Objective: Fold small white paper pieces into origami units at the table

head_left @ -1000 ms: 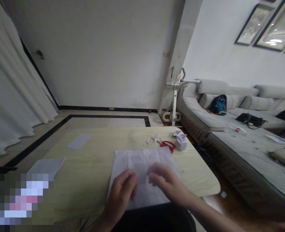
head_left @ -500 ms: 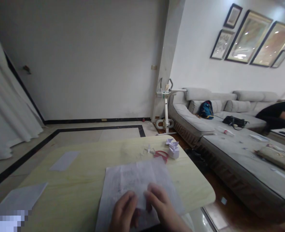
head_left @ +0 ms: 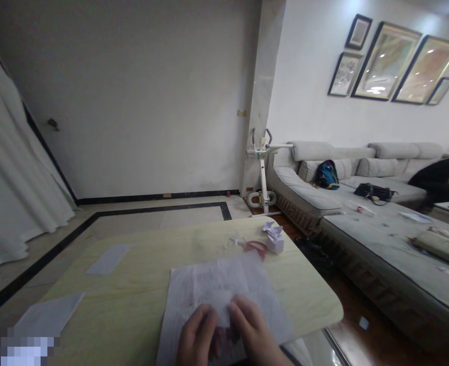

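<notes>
Between my two hands is a small piece of white paper (head_left: 223, 305), pinched at its sides. My left hand (head_left: 199, 330) has its thumb and fingers closed on the left edge. My right hand (head_left: 249, 323) grips the right edge the same way. Both are just above a large printed sheet (head_left: 194, 282) lying on the pale wooden table (head_left: 140, 284). Past the sheet's far right corner are red-handled scissors (head_left: 258, 248) and some folded paper shapes (head_left: 274, 239). My palms hide the lower part of the small paper.
Two loose white papers, a far one (head_left: 108, 259) and a near one (head_left: 49, 315), lie on the table's left side. A grey sofa (head_left: 361, 244) with bags stands to the right, an exercise machine (head_left: 262, 178) behind. Another person (head_left: 441, 178) bends over at far right.
The view has shifted slightly, so the room sits a little lower and further right. My hands stay close together, and the small paper between them shows more clearly.
</notes>
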The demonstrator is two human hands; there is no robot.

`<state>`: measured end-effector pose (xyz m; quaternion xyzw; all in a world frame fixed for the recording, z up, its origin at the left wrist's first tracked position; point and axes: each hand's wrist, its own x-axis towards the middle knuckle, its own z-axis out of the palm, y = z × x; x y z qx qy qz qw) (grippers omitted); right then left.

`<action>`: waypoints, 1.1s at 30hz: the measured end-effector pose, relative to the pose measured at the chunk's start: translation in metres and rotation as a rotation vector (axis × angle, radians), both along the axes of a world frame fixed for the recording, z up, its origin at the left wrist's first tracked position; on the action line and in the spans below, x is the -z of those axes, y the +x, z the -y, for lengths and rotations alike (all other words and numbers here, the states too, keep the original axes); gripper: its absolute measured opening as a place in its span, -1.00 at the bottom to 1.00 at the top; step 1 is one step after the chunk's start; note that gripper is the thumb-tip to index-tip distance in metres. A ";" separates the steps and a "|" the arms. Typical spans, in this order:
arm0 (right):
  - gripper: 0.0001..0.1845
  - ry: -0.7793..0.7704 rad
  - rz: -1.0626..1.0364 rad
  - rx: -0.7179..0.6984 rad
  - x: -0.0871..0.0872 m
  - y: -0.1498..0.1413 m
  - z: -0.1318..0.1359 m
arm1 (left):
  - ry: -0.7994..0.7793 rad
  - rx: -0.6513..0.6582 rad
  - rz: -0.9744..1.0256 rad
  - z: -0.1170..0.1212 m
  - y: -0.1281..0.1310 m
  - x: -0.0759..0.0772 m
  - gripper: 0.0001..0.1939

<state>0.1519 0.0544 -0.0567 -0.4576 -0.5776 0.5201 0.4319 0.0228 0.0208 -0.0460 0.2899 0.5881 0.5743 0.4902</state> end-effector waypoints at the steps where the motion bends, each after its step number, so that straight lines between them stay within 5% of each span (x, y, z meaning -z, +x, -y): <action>1: -0.40 0.013 -0.003 0.001 0.000 0.000 0.000 | 0.012 0.028 -0.009 0.001 -0.001 -0.003 -0.60; 5: -0.42 0.018 -0.030 -0.012 -0.008 -0.001 0.002 | 0.089 0.178 -0.056 0.001 -0.004 -0.013 -0.63; 24: -0.56 -0.031 0.038 -0.300 -0.028 0.011 0.010 | 0.121 0.165 -0.121 0.000 -0.013 -0.024 -0.71; 33: -0.72 0.130 0.143 -0.155 -0.025 0.011 0.008 | 0.062 0.081 -0.153 -0.001 -0.013 -0.022 -0.67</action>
